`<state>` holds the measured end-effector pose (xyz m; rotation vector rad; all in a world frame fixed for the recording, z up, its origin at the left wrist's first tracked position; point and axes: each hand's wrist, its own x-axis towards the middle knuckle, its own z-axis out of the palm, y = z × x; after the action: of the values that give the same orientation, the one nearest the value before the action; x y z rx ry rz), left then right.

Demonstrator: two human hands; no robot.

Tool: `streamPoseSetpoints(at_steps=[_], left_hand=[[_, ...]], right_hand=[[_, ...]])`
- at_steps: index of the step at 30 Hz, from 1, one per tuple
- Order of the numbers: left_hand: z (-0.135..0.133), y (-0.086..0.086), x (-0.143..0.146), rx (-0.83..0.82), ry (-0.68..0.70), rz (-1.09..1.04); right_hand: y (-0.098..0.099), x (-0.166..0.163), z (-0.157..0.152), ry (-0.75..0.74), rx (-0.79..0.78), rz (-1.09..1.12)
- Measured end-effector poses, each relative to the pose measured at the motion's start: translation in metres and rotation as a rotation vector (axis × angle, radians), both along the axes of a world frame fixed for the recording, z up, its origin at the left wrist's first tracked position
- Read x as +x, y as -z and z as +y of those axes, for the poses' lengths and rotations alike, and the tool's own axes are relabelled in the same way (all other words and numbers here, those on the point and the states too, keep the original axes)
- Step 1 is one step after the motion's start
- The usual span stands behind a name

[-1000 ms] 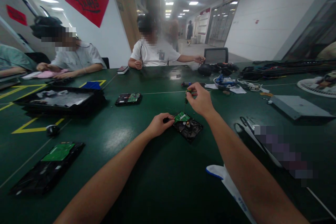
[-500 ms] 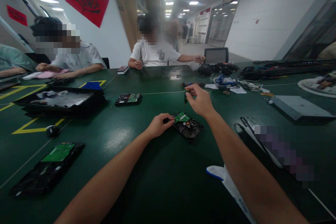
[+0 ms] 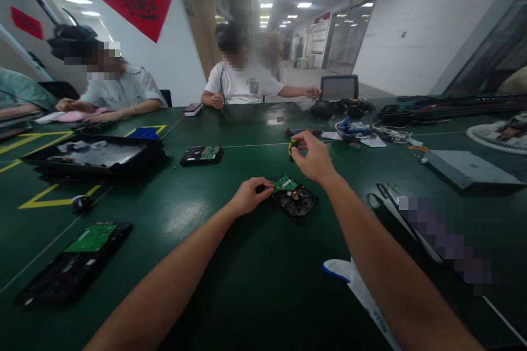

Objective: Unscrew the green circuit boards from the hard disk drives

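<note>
A hard drive (image 3: 297,203) with a green circuit board at its far end lies on the dark green table in front of me. My left hand (image 3: 252,195) pinches the drive's left corner between thumb and fingers. Above the circuit board, my right hand (image 3: 312,154) is closed around the handle of a small yellow and black screwdriver (image 3: 292,149), held upright. Its thin shaft points down at the board; I cannot tell whether the tip touches a screw. Two more hard drives rest to the left, a near one (image 3: 76,263) and a farther one (image 3: 201,154).
A black tray (image 3: 135,156) stands at the left, near a small dark round object (image 3: 82,204). To the right are a grey metal box (image 3: 473,167), a bowl of blue parts (image 3: 349,127) and cables. A white glove (image 3: 362,290) lies by my right forearm. Co-workers sit across the table.
The screwdriver handle has turned in my right fingers, showing more yellow now. My left hand and the hard drive stay nearly in place.
</note>
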<state>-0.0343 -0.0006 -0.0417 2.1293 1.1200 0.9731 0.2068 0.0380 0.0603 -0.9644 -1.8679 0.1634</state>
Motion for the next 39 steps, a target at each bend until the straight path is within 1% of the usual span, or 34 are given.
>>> streamPoseSetpoints(at_steps=[3, 7, 10, 17, 24, 29, 35, 39], left_hand=[[0.0002, 0.0002, -0.0004, 0.004, 0.003, 0.003], [0.0003, 0.0008, -0.0006, 0.004, -0.002, 0.004], [0.0008, 0.0017, -0.0008, 0.001, 0.002, 0.008], [0.0016, 0.0036, -0.0014, 0.019, 0.003, 0.014], [0.0022, 0.0043, -0.001, 0.023, 0.007, 0.004], [0.0019, 0.0047, -0.0009, 0.024, 0.005, 0.0], [0.0018, 0.0041, -0.001, 0.014, -0.003, 0.011], [0.0018, 0.0033, -0.001, 0.02, -0.001, 0.008]], right_hand=[[0.0004, 0.0003, 0.0004, 0.004, -0.028, -0.002], [-0.0003, 0.0013, 0.0011, 0.023, 0.015, -0.047], [-0.0008, 0.0008, 0.0, 0.028, 0.031, -0.037], [-0.0014, 0.0003, -0.0012, 0.008, -0.032, 0.04], [-0.0038, 0.0009, -0.0025, 0.037, -0.001, -0.03], [-0.004, -0.0012, -0.005, 0.002, -0.064, 0.003], [-0.0065, 0.0009, -0.0043, 0.003, -0.003, -0.07], [-0.0063, 0.0014, -0.0045, 0.018, -0.031, -0.037]])
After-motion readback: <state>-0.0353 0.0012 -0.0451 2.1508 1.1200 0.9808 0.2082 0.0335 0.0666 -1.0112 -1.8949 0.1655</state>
